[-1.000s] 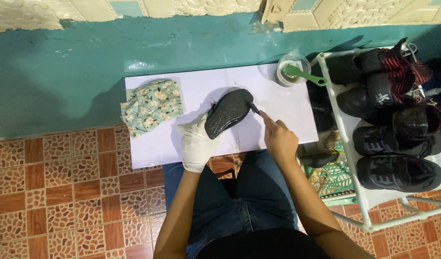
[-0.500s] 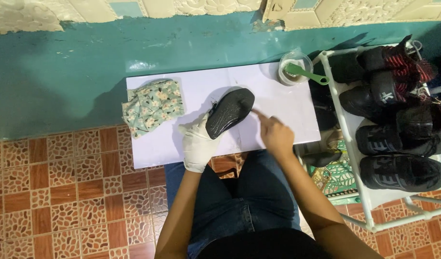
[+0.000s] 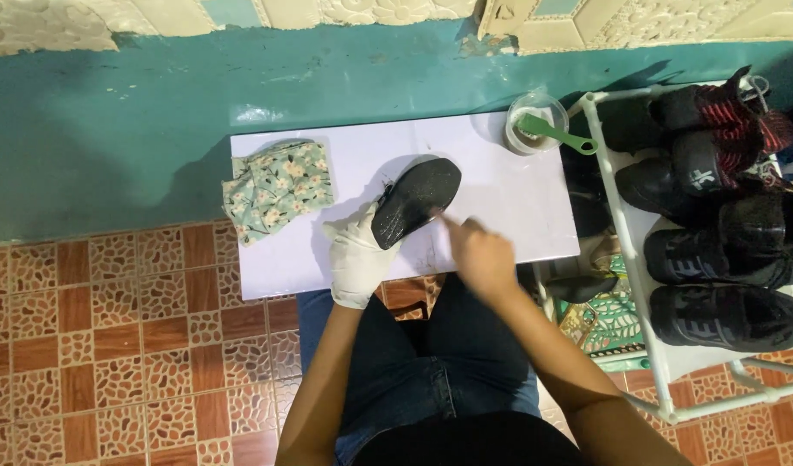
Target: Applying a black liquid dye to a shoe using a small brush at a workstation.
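Scrubbing stage judged under way: black shoe [image 3: 415, 200] sole-up over white table [image 3: 517, 207], gloved left hand [image 3: 359, 259] gripping its heel, blurred right hand [image 3: 481, 255] beside it, grip state unclear; next, firm bracing needed.

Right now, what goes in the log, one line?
left hand: gloved, holding black shoe | right hand: bare, blurred, beside shoe | white board: under both
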